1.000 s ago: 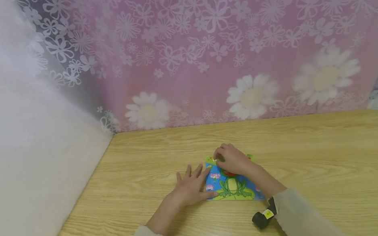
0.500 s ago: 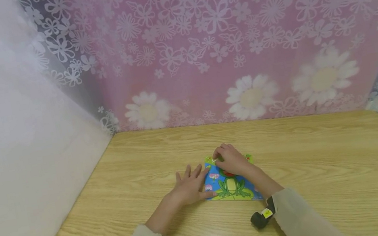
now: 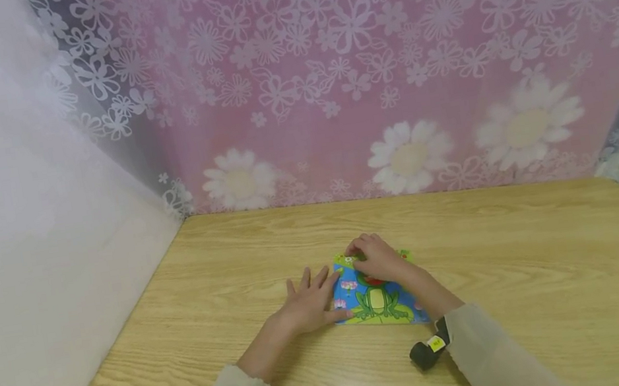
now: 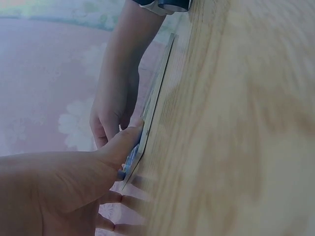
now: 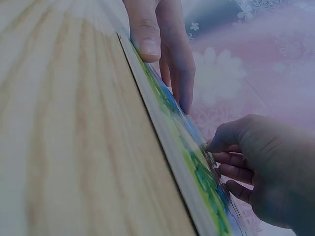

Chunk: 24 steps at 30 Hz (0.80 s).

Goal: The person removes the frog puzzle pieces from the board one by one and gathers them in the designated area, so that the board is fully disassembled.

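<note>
A thin picture board (image 3: 380,302) with a green frog on blue, pink flowers and a yellow-green border lies flat on the table. My left hand (image 3: 305,307) rests at its left side with fingers spread, the thumb on the board's near left corner. In the left wrist view, that thumb (image 4: 125,142) lies over the board's edge. My right hand (image 3: 379,259) bends over the board's far part, covering the frog's head. Its curled fingertips and thumb come down beside a small white printed flower (image 3: 348,259); I cannot tell whether they pinch a loose piece there.
The wood-grain table (image 3: 235,257) extends around the board on all sides. A pink floral curtain (image 3: 298,114) hangs along its far edge, and a white sheet (image 3: 51,231) bounds the left. Each wrist carries a black camera, such as the one at the right wrist (image 3: 424,356).
My right fingertips have settled slightly lower at the board's far left corner; a whitish bit showing between them earlier now appears as a flat flower. The left hand keeps its place.
</note>
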### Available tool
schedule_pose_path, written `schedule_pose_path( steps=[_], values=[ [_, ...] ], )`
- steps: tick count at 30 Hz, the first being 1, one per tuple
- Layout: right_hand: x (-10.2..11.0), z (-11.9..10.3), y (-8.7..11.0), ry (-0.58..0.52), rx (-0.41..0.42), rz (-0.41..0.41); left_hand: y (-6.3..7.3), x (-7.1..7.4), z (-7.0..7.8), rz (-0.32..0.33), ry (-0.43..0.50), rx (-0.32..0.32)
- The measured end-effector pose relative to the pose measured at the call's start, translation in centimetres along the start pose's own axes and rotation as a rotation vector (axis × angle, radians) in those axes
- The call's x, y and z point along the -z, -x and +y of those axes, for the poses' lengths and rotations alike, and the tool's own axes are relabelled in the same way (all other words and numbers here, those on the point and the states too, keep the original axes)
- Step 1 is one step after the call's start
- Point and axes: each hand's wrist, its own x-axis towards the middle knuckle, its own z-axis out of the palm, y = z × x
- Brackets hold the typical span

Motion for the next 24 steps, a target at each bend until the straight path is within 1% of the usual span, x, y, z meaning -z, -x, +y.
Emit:
schedule_pose_path(
  steps=[5,10,14,17,24],
  values=[
    [0.3,0.4,0.1,-0.072,0.006,-0.042,0.1,0.1,0.0,-0.006,0.014,-0.003],
    [0.4,0.6,0.2,-0.119,0.013,-0.052,0.1,0.2,0.0,-0.007,0.011,0.0],
    [0.5,0.7,0.1,-0.095,0.021,-0.064,0.0,0.1,0.0,-0.007,0.008,0.001],
    [0.7,0.8,0.1,-0.068,0.044,-0.082,0.0,0.0,0.0,-0.009,0.012,0.0],
    [1.5,0.2,0.4,-0.08,0.074,-0.136,0.1,0.0,0.0,-0.009,0.009,0.002]
  ],
)
